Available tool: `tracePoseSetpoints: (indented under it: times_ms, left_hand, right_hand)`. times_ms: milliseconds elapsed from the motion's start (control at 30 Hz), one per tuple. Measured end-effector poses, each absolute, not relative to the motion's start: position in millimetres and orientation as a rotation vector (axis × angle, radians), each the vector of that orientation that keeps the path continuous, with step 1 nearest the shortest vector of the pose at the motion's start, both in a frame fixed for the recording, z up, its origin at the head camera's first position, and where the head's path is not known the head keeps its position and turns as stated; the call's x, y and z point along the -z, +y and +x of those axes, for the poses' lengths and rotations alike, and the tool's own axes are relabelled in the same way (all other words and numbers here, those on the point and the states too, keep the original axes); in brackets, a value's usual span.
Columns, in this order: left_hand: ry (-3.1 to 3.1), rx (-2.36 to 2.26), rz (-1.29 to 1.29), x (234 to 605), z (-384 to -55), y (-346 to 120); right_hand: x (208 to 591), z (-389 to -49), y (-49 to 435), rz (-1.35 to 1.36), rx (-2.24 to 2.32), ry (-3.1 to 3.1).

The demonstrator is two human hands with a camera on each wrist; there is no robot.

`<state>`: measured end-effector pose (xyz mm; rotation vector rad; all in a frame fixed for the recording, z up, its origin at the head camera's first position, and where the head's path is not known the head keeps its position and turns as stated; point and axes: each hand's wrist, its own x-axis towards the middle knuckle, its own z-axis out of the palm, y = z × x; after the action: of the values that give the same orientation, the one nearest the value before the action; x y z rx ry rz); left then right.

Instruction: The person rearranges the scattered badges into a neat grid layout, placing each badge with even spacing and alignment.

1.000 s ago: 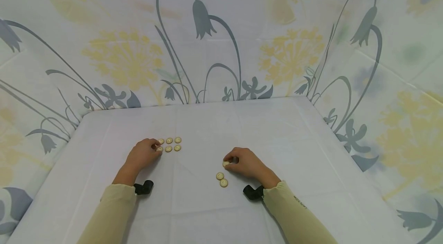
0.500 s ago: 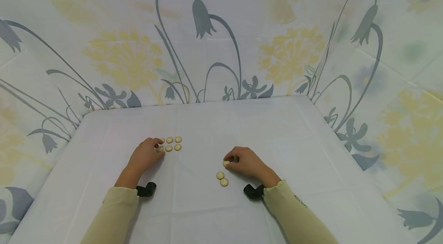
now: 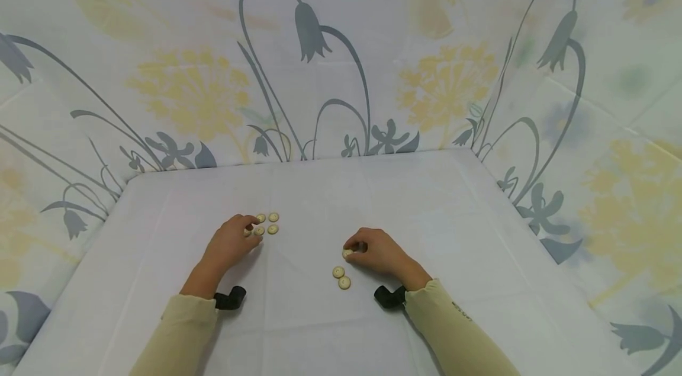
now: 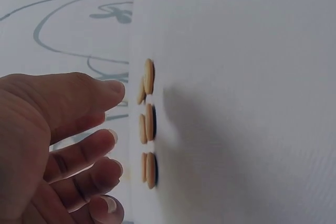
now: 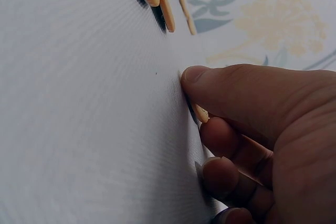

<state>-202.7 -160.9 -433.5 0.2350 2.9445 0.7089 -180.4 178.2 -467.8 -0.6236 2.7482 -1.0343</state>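
Note:
My left hand (image 3: 229, 244) hovers over a small group of round cream buttons (image 3: 273, 217) set in two short rows, partly hiding those at the left end. In the left wrist view its thumb and loosely bent fingers stand apart from the buttons (image 4: 150, 121), with nothing between them. To the right, my right hand (image 3: 385, 254) pinches one button (image 3: 347, 253) between thumb and index finger, low at the cloth. The right wrist view shows this button's edge (image 5: 201, 113) below the thumb. Two more buttons (image 3: 344, 283) lie touching or nearly so, just nearer to me.
A white cloth (image 3: 314, 328) with faint creases covers the table. Behind it and at both sides hang flower-patterned curtains (image 3: 330, 80). Each wrist carries a black camera mount (image 3: 231, 298) close to the tabletop.
My left hand has slid a little to the right across the button rows, and its thumb and index finger have parted from the left-end button. The right hand stays put on its button.

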Motion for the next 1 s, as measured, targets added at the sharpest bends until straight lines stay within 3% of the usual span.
tracePoseSetpoints:
  times_ms: [1000]
  left_hand:
    - [2.913,-0.771,0.359,447.7,-179.6,-117.6]
  right_hand:
    - [471.1,-180.3,178.3,-0.636,1.029,2.761]
